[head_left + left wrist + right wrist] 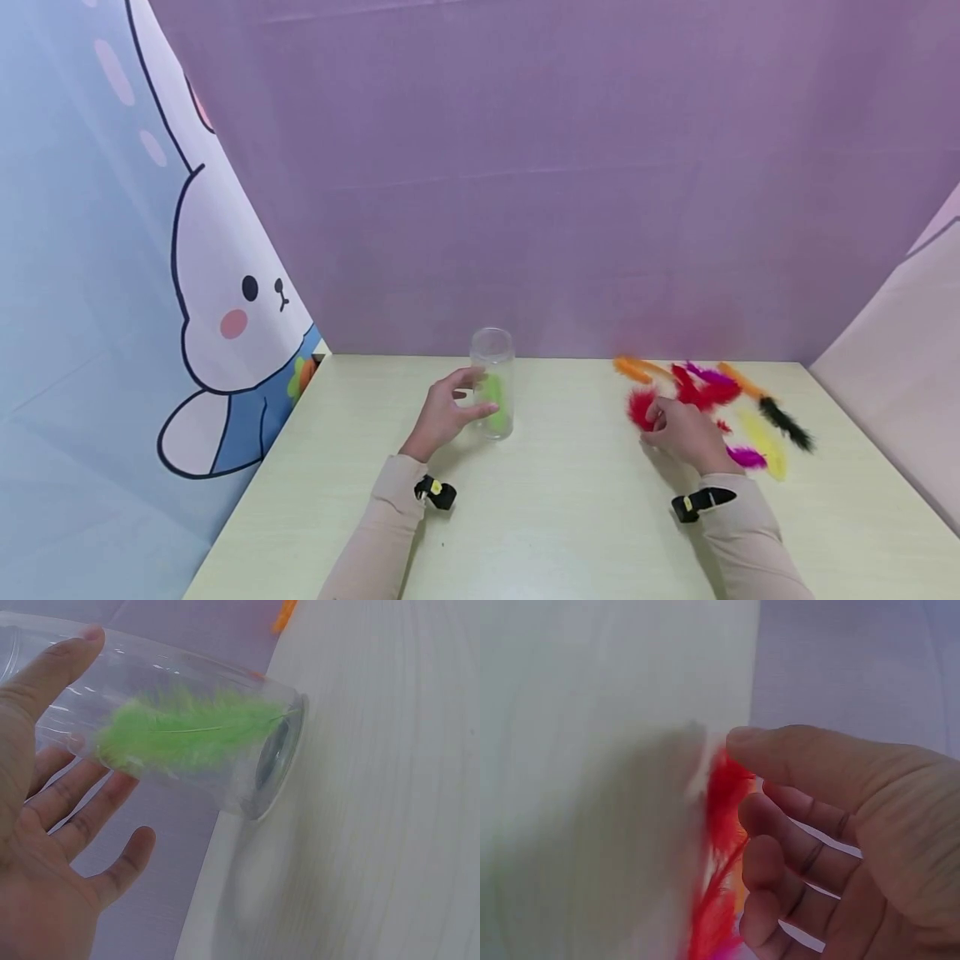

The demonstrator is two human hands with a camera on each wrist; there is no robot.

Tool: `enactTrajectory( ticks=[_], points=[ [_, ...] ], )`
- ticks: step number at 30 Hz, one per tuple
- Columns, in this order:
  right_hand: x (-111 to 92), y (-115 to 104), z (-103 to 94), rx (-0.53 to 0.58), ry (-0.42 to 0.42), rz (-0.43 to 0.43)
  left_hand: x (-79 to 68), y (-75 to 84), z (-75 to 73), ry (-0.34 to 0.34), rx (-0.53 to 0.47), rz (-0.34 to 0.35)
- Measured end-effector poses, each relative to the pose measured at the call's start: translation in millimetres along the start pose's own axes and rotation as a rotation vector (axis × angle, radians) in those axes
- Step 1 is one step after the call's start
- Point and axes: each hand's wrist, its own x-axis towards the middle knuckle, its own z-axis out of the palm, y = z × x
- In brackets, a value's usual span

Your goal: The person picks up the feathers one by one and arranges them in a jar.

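A clear plastic jar [492,350] stands upright on the table, with a lime-green feather [187,731] inside it. My left hand [446,412] holds the jar from its left side, thumb in front and fingers reaching behind, as the left wrist view shows. Over on the right, my right hand [684,432] pinches a fluffy red feather [640,408] between thumb and fingertips, just above the tabletop. In the right wrist view the same red feather [727,791] shows beside the thumb tip, partly covered by the fingers.
Beyond and beside the right hand lie more feathers: orange [633,368], red [701,392], black [786,423], yellow [763,442] and magenta [747,457]. A purple cloth [555,183] hangs behind the pale table [555,525]. A rabbit-print cloth [217,333] hangs at left.
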Motion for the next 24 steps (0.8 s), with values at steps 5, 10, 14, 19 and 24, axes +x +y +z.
enactTrajectory(
  ticks=[5,10,14,19,24],
  points=[
    [0.8,0.8,6.0,-0.035,0.038,-0.02,0.0,-0.9,0.5,-0.001,-0.003,0.002],
    [1.4,1.0,6.6,-0.047,0.071,-0.031,-0.7,-0.8,1.0,0.003,-0.001,0.006],
    [1.3,-0.1,5.7,-0.043,0.099,-0.029,-1.5,0.9,0.7,0.003,0.003,0.005],
    [1.5,-2.3,3.7,-0.018,0.136,-0.034,-1.2,2.3,0.4,0.001,0.003,0.002],
    [1.7,-3.9,0.3,-0.017,0.193,-0.062,-0.5,2.6,0.1,0.004,0.004,0.0]
  ],
)
